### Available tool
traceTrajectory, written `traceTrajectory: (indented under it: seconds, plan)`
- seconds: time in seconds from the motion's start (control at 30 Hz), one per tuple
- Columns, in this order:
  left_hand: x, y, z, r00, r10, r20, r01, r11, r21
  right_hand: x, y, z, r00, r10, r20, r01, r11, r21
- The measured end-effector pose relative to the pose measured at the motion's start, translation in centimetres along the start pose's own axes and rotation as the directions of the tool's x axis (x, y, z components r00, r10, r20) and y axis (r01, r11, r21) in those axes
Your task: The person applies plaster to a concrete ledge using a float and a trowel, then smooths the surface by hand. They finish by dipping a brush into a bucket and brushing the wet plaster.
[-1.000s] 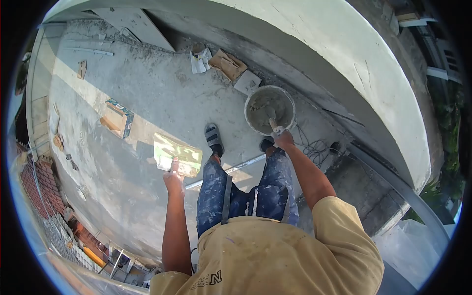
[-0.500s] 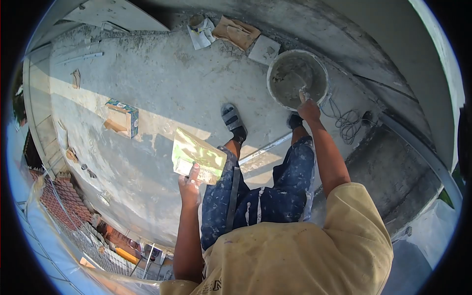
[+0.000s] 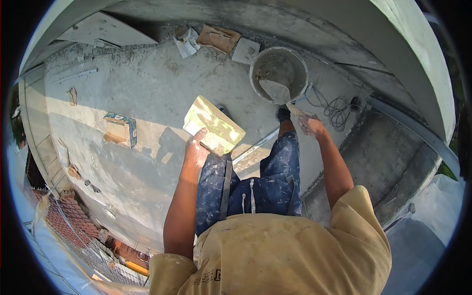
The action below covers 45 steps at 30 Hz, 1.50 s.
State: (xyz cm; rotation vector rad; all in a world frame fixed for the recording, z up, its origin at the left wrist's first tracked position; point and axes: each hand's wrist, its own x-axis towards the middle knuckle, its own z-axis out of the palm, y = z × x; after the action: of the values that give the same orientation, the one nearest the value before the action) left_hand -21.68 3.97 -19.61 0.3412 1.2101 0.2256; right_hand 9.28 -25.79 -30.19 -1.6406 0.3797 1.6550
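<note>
My left hand (image 3: 196, 149) is closed on the near edge of a yellow-green rectangular plastering board (image 3: 215, 124), thumb on top. The board is held flat above my left leg, and sunlight brightens its face. My right hand (image 3: 311, 126) grips the handle of a trowel (image 3: 275, 91). The trowel's blade, smeared with grey, lies over the near rim of a round bucket (image 3: 253, 84). Grey wet mix coats the inside of the bucket, which stands on the floor beyond my right foot.
Coiled cable (image 3: 337, 118) lies right of the bucket. A white slab (image 3: 246, 51), brown paper (image 3: 219, 38) and a small can (image 3: 181, 32) line the wall. An open cardboard box (image 3: 120, 130) sits on the left floor. A long straight strip (image 3: 255, 146) runs between my legs.
The trowel has come up out of the bucket's mix to its near rim, my right hand drawing back. My left hand has raised the board forward and to the right.
</note>
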Motion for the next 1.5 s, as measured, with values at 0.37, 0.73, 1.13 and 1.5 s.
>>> traceTrajectory:
  seconds: [0.37, 0.73, 1.13, 1.5]
  plan:
    - [-0.4, 4.1, 9.3, 0.962, -0.080, 0.260, 0.111, 0.988, -0.108, -22.3, 2.4, 7.4, 0.910, -0.413, 0.018, 0.412, 0.903, -0.121]
    - [-2.9, 7.0, 10.6, 0.913, 0.066, 0.402, -0.015, 0.991, -0.130, -16.7, 5.5, 11.5, 0.766, -0.582, -0.274, 0.346, 0.731, -0.587]
    - [-13.1, 6.2, 18.2, 0.823, -0.026, 0.567, 0.060, 0.997, -0.041, -24.7, -5.4, 14.7, 0.734, -0.590, -0.337, 0.621, 0.783, -0.017]
    - [-19.2, -0.7, 33.9, 0.583, -0.083, 0.808, -0.242, 0.932, 0.271, -36.4, -7.8, 5.7, 0.543, -0.722, -0.429, 0.768, 0.219, 0.602]
